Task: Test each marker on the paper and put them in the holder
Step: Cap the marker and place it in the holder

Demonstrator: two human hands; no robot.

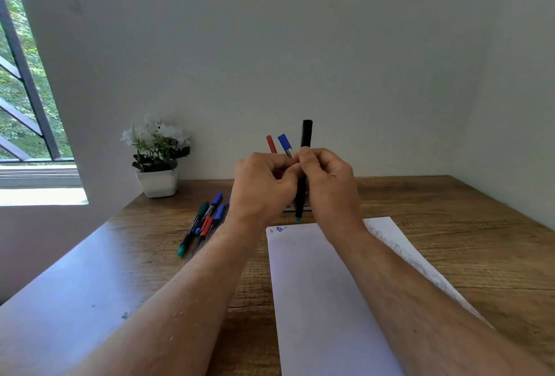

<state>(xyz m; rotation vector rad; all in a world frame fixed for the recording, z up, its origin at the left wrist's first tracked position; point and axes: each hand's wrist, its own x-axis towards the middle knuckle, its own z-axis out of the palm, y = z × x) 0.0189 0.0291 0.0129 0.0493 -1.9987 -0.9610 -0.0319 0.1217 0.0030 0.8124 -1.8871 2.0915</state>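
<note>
paper (324, 300): lay nearest, flat on the table (450, 225), with a small blue scribble at its far left corner and the rest unmarked.
spare markers (204, 222): lay loose in a bunch to the left of the paper, capped, touching one another.
left hand (264, 186): was raised above the far edge of the paper, fingers curled in toward the right hand; what it pinched, likely a cap, was hidden.
right hand (327, 183): had its fingers wrapped round the black marker at mid barrel.
black marker (303, 183): stood nearly upright between the two hands, teal end down just above the paper, black end up.
holder: sat behind the hands and was almost wholly hidden; a red marker (271, 144) and a blue marker (284, 142) stuck up from that spot.
plant (157, 159): stood at the far left by the wall, well apart.
risk, cap: if the cap came free with a jerk, it might have dropped among the loose markers or rolled off the table.
risk, order: the marker might have gone into the holder untested, since the paper showed no teal stroke.
risk, holder: the hands were close in front of it, so a push forward might have knocked it.
</note>
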